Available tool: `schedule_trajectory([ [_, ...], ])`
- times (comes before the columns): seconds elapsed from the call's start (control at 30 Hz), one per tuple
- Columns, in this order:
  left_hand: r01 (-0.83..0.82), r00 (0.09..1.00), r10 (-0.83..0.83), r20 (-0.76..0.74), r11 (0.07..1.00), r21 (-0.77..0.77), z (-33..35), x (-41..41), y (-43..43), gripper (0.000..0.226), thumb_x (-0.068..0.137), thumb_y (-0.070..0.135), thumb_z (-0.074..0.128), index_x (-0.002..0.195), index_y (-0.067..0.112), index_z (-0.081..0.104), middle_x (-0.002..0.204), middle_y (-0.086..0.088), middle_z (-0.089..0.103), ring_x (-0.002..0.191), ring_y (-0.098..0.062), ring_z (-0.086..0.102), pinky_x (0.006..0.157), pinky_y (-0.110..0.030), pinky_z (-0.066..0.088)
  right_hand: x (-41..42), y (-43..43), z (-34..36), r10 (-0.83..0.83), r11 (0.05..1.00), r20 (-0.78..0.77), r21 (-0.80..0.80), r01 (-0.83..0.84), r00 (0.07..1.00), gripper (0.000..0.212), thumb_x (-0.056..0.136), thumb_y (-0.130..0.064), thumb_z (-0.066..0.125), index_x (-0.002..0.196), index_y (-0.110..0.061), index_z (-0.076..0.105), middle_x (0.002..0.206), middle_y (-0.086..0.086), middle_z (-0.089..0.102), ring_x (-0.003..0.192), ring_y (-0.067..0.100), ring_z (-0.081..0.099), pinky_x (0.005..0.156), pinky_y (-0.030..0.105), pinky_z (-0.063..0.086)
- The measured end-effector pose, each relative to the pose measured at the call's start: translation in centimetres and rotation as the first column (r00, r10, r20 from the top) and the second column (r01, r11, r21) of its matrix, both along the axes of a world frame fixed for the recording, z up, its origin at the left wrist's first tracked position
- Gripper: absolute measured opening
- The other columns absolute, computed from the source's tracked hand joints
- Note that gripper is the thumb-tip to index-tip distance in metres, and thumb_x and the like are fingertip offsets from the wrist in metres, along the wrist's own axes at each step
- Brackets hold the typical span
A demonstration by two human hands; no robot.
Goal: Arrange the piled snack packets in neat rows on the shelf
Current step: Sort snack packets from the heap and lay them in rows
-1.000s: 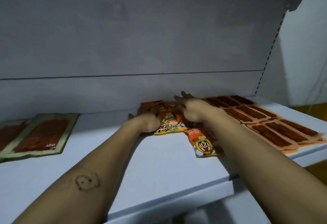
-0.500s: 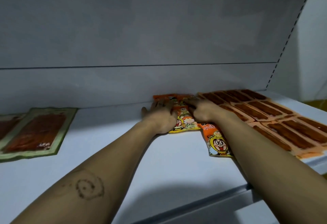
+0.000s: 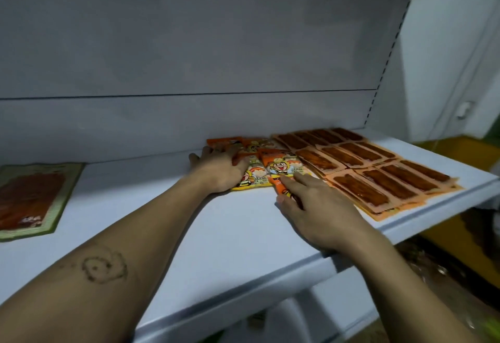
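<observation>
Right hand (image 3: 319, 215) pulled back toward the front edge, its flat fingers now hiding most of the orange packet (image 3: 280, 187). Left hand (image 3: 219, 170) lies flat, fingers spread, covering the pile (image 3: 281, 165)'s left side, midway along the shelf (image 3: 230, 234).

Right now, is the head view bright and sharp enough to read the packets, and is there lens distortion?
Head view: dim, bluish light, yet the cartoon packets are legible beside the left hand; head view edge: the slotted upright leans and bows, wide-angle distortion; head view lower right: dark, smeared.
</observation>
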State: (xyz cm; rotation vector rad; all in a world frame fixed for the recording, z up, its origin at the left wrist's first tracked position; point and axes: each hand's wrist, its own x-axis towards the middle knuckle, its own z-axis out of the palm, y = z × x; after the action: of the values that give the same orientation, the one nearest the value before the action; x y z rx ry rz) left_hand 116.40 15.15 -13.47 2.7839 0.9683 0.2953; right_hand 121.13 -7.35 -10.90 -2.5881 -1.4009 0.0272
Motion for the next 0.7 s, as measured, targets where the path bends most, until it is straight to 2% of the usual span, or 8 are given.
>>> schedule_trajectory([
  [0.07,0.012,1.000,-0.012,0.007,1.000,-0.013,-0.1,-0.1,-0.1,0.057,0.099,0.063,0.026,0.151,0.039,0.029,0.160,-0.006,0.028,0.145,-0.033,0.022,0.113,-0.055,0.016,0.0,-0.1,-1.1,-0.034,0.996,-0.006,0.084,0.034,0.999,0.055,0.104,-0.046,0.031,0.156,-0.032,0.023,0.165,-0.005,0.015,0.151,0.014,0.011,0.119,0.029,0.014],
  [0.2,0.034,0.997,-0.035,0.070,0.999,0.002,0.0,-0.5,-0.5,0.061,0.098,0.066,0.030,0.151,0.038,0.029,0.162,-0.002,0.024,0.147,-0.028,0.015,0.115,-0.051,0.014,-0.3,-0.4,-1.8,-0.083,0.984,0.031,0.162,0.077,0.996,0.053,0.104,-0.042,0.034,0.155,-0.030,0.027,0.164,-0.004,0.020,0.150,0.015,0.014,0.121,0.032,0.009],
  [0.27,0.082,0.988,-0.084,0.131,0.996,0.024,0.3,-0.8,-0.6,0.065,0.092,0.071,0.033,0.149,0.039,0.033,0.161,0.002,0.026,0.147,-0.026,0.014,0.115,-0.050,0.013,-0.5,-0.5,-2.0,-0.108,0.972,0.036,0.215,0.098,0.993,0.055,0.102,-0.044,0.038,0.154,-0.028,0.031,0.162,0.000,0.023,0.148,0.018,0.017,0.121,0.035,0.012],
  [0.37,0.177,0.968,-0.189,0.165,0.981,0.081,0.8,-1.7,-1.0,0.072,0.079,0.068,0.032,0.145,0.040,0.041,0.158,0.004,0.031,0.146,-0.025,0.017,0.116,-0.047,0.013,-0.6,-0.6,-2.2,-0.177,0.944,0.098,0.298,0.140,0.979,0.051,0.095,-0.047,0.041,0.141,-0.026,0.049,0.150,0.004,0.040,0.137,0.022,0.031,0.113,0.040,0.024],
  [0.47,0.306,0.939,-0.321,0.123,0.943,0.131,0.9,-2.1,-1.5,0.067,0.081,0.063,0.031,0.144,0.042,0.043,0.158,0.004,0.033,0.146,-0.025,0.018,0.119,-0.048,0.014,-0.8,-0.4,-2.2,-0.199,0.958,0.117,0.232,0.168,0.973,0.046,0.094,-0.046,0.042,0.135,-0.029,0.052,0.137,0.000,0.049,0.125,0.020,0.040,0.104,0.038,0.030],
  [0.53,0.390,0.916,-0.398,0.056,0.913,0.123,0.7,-1.7,-2.0,0.066,0.087,0.060,0.025,0.150,0.044,0.033,0.162,0.007,0.025,0.150,-0.023,0.013,0.120,-0.051,0.012,-0.9,-0.4,-2.2,-0.204,0.956,0.101,0.232,0.177,0.974,0.046,0.094,-0.045,0.043,0.137,-0.028,0.052,0.137,-0.001,0.050,0.123,0.020,0.041,0.104,0.038,0.032],
  [0.6,0.421,0.907,-0.420,-0.027,0.901,0.109,0.4,-0.9,-2.7,0.058,0.097,0.057,0.020,0.153,0.046,0.025,0.164,0.012,0.020,0.152,-0.022,0.009,0.119,-0.056,0.011,-0.9,-0.5,-2.1,-0.207,0.951,0.083,0.252,0.180,0.975,0.047,0.095,-0.042,0.044,0.138,-0.027,0.052,0.138,0.000,0.050,0.124,0.020,0.042,0.105,0.037,0.033],
  [0.7,0.420,0.905,-0.407,-0.121,0.901,0.108,0.5,-0.3,-4.0,0.051,0.105,0.052,0.020,0.154,0.042,0.025,0.162,0.013,0.025,0.152,-0.020,0.010,0.117,-0.061,0.009,-1.0,-0.6,-2.2,-0.202,0.942,0.050,0.283,0.180,0.978,0.048,0.095,-0.038,0.046,0.140,-0.024,0.052,0.141,0.001,0.050,0.126,0.020,0.041,0.105,0.036,0.035],
])
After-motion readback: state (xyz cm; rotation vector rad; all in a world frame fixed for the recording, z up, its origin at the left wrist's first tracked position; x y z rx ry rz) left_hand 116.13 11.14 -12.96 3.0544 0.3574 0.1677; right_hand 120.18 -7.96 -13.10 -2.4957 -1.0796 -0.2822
